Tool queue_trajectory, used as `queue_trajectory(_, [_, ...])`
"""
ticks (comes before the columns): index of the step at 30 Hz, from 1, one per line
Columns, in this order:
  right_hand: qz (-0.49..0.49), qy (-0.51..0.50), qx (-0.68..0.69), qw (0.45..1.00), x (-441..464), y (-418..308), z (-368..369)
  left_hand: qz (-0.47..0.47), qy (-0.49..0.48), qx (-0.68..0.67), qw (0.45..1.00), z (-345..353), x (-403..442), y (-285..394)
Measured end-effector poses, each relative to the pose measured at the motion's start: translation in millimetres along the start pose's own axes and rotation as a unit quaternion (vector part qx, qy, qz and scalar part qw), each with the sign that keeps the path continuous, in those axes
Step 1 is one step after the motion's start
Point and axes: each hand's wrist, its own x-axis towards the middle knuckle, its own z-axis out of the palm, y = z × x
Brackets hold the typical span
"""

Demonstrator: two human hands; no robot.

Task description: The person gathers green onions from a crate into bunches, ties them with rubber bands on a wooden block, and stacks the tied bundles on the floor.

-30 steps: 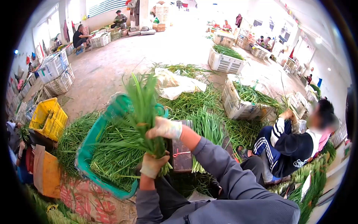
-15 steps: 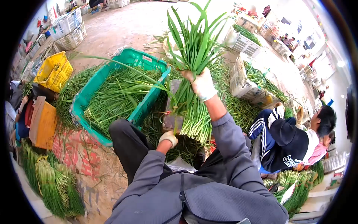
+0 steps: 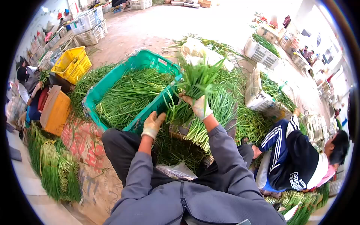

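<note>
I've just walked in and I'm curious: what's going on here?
Someone in a grey jacket has a bunch of long green leaves in the gloved right hand, by more green stalks laid out in front. The gloved left hand is open beside the green crate, seemingly holding nothing. Loose greens lie in that crate. Another person sits off to the right.

The right hand (image 3: 200,107) grips a leafy green bunch (image 3: 199,79)
</note>
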Motion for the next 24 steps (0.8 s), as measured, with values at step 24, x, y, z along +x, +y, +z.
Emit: queue_trajectory(24, [-0.027, -0.055, -0.031, 0.998, -11.5, -33.7, 45.4, 0.205, -0.144, -0.002, 0.968, 13.2, 10.3, 15.3])
